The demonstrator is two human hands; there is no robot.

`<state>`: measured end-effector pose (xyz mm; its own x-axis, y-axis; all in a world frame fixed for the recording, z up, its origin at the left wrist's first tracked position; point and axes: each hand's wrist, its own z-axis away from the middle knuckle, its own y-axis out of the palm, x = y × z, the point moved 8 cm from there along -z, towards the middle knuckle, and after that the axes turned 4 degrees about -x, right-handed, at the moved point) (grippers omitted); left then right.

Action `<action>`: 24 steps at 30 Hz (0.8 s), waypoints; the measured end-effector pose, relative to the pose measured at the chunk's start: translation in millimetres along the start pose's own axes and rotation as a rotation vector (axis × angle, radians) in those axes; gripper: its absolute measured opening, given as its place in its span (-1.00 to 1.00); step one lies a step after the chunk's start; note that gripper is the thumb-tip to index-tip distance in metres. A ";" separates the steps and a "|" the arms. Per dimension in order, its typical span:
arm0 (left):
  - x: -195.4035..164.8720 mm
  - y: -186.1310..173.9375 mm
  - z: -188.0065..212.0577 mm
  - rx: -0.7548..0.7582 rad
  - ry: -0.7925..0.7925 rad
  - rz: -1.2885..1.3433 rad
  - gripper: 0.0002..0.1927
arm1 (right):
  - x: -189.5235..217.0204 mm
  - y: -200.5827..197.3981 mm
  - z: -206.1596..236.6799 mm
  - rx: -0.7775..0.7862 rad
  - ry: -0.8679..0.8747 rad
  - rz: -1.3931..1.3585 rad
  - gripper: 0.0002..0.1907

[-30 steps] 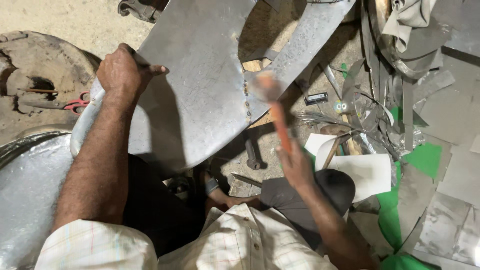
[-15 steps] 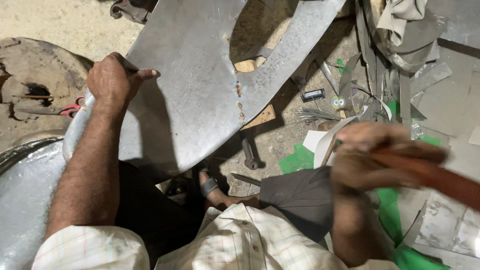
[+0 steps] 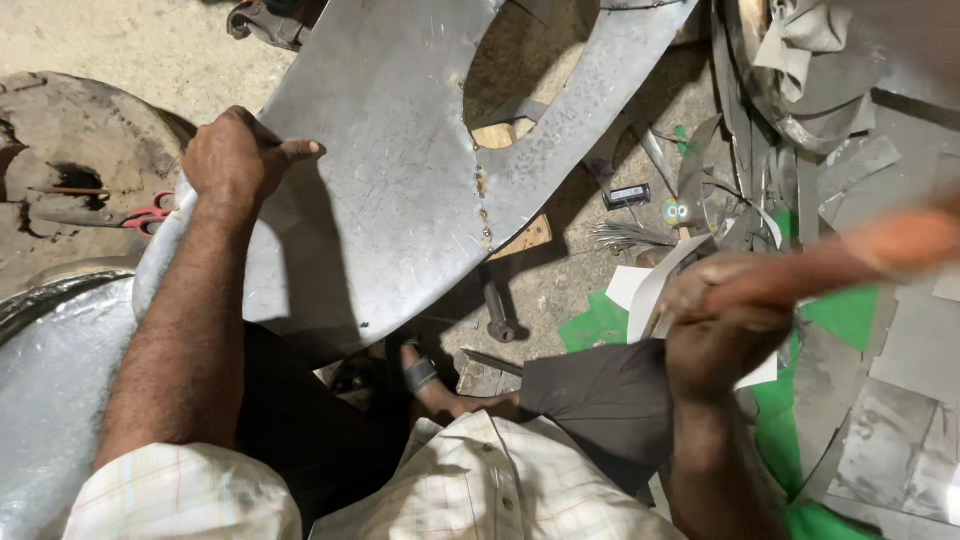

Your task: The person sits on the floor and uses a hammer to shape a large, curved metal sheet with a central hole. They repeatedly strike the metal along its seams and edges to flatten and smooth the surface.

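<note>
My left hand [image 3: 235, 155] is closed on the left edge of the curved metal sheet [image 3: 400, 190], held tilted above the floor. My right hand [image 3: 725, 310] is fisted around the orange-brown handle [image 3: 880, 245], blurred.

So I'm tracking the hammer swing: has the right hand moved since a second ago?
Yes. The right hand swung back right, away from the metal sheet's seam.
</note>
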<state>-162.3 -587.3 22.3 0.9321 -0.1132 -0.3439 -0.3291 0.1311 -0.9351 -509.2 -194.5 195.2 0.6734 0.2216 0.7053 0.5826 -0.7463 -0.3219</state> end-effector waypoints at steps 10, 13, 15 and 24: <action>-3.0 -3.4 6.9 0.051 -0.065 -0.022 -0.17 | -132.6 100.4 104.9 0.407 0.561 0.358 -0.54; -3.4 -7.4 8.2 0.058 -0.056 -0.023 -0.19 | -113.3 71.4 86.9 0.367 0.601 0.191 -0.50; -4.0 -2.9 6.4 0.108 -0.052 -0.034 -0.15 | -83.1 46.5 61.6 0.284 0.527 0.036 -0.48; -7.6 -3.1 0.7 0.085 -0.030 -0.034 0.01 | -77.4 72.8 43.5 -0.049 0.132 -0.408 -0.50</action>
<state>-168.3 -586.2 27.9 0.9470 -0.0901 -0.3084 -0.2846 0.2106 -0.9352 -499.1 -238.7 89.7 0.3271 0.4249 0.8441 0.7647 -0.6438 0.0278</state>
